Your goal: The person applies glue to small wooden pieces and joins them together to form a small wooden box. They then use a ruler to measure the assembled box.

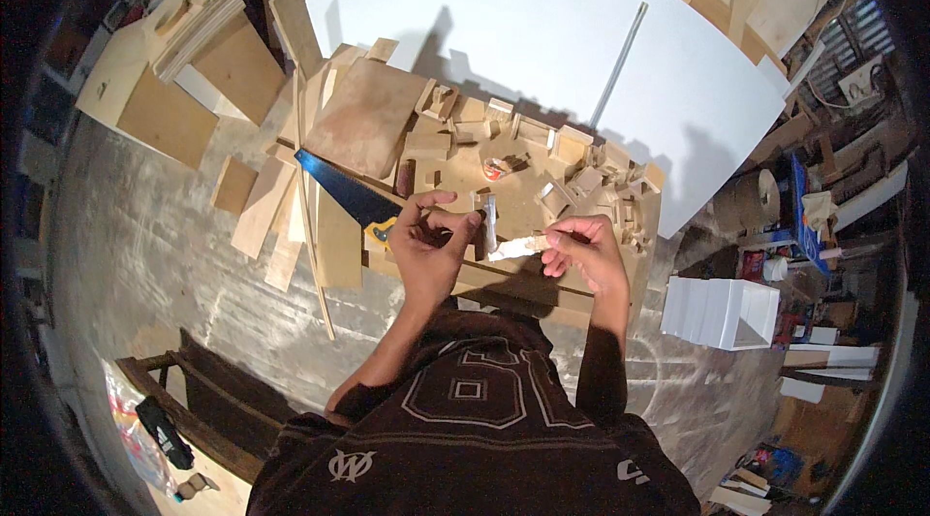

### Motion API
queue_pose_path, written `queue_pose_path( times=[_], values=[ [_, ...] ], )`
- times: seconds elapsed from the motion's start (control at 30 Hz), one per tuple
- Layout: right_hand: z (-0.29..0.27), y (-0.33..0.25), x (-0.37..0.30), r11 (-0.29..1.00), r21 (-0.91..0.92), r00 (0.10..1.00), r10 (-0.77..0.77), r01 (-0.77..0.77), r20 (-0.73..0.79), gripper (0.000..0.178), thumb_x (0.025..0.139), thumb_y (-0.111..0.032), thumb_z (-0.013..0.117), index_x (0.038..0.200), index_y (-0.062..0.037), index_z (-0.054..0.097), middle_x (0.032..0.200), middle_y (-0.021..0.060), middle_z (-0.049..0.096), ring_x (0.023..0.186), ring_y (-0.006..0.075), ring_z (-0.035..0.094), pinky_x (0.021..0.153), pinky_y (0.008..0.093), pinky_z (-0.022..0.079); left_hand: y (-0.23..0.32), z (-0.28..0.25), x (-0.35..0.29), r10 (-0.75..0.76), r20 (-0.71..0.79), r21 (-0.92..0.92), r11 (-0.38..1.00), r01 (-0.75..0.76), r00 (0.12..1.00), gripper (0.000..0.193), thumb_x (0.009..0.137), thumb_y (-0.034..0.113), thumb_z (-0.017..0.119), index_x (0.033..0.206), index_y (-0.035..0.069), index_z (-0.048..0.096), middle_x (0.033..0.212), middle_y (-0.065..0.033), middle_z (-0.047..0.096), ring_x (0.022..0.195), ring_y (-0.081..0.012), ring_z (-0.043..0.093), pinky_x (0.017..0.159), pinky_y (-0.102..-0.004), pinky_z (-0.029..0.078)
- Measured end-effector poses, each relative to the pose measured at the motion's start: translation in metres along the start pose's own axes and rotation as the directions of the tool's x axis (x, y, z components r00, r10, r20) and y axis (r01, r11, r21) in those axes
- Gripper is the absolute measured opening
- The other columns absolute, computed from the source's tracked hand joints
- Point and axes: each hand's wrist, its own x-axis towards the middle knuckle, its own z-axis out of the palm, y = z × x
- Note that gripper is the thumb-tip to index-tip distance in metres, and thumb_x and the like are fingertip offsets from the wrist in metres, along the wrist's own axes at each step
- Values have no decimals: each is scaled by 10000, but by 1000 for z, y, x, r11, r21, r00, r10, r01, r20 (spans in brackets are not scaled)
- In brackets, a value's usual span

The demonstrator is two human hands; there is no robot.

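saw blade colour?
Saw blade: blue, brighter at the tip, darker toward the yellow handle. Shows best in the head view.

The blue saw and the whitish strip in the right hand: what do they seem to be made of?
Saw: blade probably metal, flat, with smooth dark blue finish; bright yellow handle, perhaps plastic. Strip: possibly wood by its uneven outline, but glare hides the finish.

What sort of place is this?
It looks like a woodworking shop. I can see a handsaw, a worktable and lots of small wooden pieces on it.
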Motion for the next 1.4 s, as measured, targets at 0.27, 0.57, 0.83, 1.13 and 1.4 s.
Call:
queue_pose_path(
  times=[0.27, 0.57, 0.83, 1.13, 1.4],
  values=[
    [7, -9, 14, 992, 88, 980, -78, 95, -185, 230, 914, -124, 702, 1000, 88, 687, 755, 173, 709, 593, 208, 706, 506, 287, 583, 0, 3, -3, -55, 23, -1, 998, 55, 998, 319, 851, -82, 714, 1117, -15, 550, 751, -84, 712, 694, -84, 644, 651, -215, 496],
    [-6, 4, 5, 998, 64, 1000, -9, 10, -18, 226, 900, -120, 716, 985, 87, 688, 753, 183, 711, 587, 222, 711, 483, 284, 574, -6, 0, 3, -31, 1, -9, 999, 31, 1000, 324, 853, -95, 703, 1121, -12, 542, 756, -89, 712, 691, -91, 648, 653, -224, 505],
    [-13, 1, 13, 1000, -4, 999, 18, -18, 32, 228, 912, -123, 704, 1020, 77, 682, 763, 170, 713, 587, 213, 708, 494, 274, 573, -6, -2, 8, -59, -11, -52, 997, 58, 998, 321, 858, -101, 692, 1119, -9, 528, 741, -98, 716, 689, -100, 658, 658, -230, 510],
    [-10, -3, 48, 988, 141, 994, -47, 61, -101, 214, 910, -115, 707, 1009, 73, 681, 741, 161, 707, 571, 204, 701, 493, 280, 577, -5, 7, 15, -98, -9, -10, 995, 98, 995, 332, 850, -84, 712, 1121, -6, 537, 744, -90, 719, 706, -98, 659, 670, -230, 511],
    [-13, -6, 59, 986, 160, 998, -33, 40, -48, 213, 909, -107, 708, 984, 89, 676, 726, 162, 702, 564, 201, 702, 478, 277, 570, -12, 4, 30, -98, -15, 49, 994, 99, 995, 338, 851, -72, 719, 1129, -4, 540, 760, -104, 735, 718, -99, 671, 671, -221, 505]
  ],
)
